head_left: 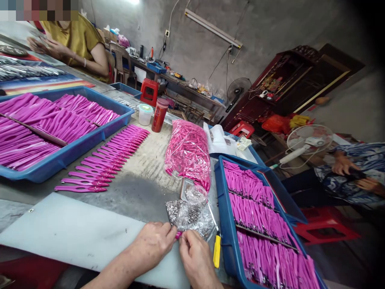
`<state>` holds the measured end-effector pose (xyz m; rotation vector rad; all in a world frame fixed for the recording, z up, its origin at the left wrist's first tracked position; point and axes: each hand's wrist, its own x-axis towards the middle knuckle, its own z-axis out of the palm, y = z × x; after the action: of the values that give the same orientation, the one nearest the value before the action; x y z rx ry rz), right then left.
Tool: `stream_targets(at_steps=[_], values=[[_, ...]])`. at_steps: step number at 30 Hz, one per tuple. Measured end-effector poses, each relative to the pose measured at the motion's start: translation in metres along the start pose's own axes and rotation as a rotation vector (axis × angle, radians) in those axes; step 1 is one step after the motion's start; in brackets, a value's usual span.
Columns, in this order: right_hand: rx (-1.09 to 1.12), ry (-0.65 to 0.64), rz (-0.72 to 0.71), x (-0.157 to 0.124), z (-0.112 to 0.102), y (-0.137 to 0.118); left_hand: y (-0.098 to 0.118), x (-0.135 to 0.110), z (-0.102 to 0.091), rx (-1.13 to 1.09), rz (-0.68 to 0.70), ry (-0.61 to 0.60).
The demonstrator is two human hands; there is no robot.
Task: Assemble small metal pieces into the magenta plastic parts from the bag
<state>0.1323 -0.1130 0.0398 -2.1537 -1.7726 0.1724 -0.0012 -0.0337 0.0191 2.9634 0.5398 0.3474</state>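
My left hand and my right hand meet over the near edge of a pale work sheet. Both have their fingers closed on a small glossy pink piece; most of it is hidden by the fingers. Just beyond the fingertips lie open clear bags of tiny metal parts. A screwdriver with a yellow handle rests right of my right hand. Farther back stands a clear bag of pink pieces. On the left, a row of slim pink tweezer-like tools lies on the table.
Blue trays full of pink tools stand at left and right. A red tumbler and a lidded plastic tub are at the back. One person sits across the table; another is at right, near a fan.
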Motion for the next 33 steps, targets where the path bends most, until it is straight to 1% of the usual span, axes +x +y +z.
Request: stream_targets(at_steps=[3,8,11,14,16,18,20,23,29,33], values=[[0.097,-0.008,0.052,-0.001,-0.001,0.005,0.000,0.000,0.000,-0.011,-0.019,0.048],[0.345,-0.010,0.142,-0.005,-0.005,0.016,-0.003,-0.001,-0.007,-0.062,-0.032,0.166],[0.411,0.014,0.140,-0.007,-0.008,0.017,-0.003,-0.001,-0.009,-0.075,-0.029,0.210],[0.401,0.047,0.094,-0.006,-0.010,0.012,-0.003,-0.002,-0.009,-0.074,-0.018,0.239],[0.378,0.038,0.068,-0.004,-0.010,0.007,-0.003,-0.002,-0.010,-0.079,-0.009,0.248],[0.360,-0.002,0.063,-0.002,-0.010,0.003,-0.003,-0.002,-0.011,-0.083,0.001,0.249],[0.353,-0.031,0.076,0.001,-0.010,0.000,-0.003,-0.001,-0.013,-0.082,0.005,0.248],[0.376,-0.043,0.110,0.003,-0.010,0.000,-0.004,-0.002,-0.013,-0.088,0.005,0.250],[0.551,-0.070,0.223,0.001,-0.002,0.004,-0.005,-0.002,-0.011,-0.104,-0.007,0.221],[0.673,-0.092,0.256,-0.002,0.004,0.008,-0.006,-0.002,-0.010,-0.114,-0.019,0.197]])
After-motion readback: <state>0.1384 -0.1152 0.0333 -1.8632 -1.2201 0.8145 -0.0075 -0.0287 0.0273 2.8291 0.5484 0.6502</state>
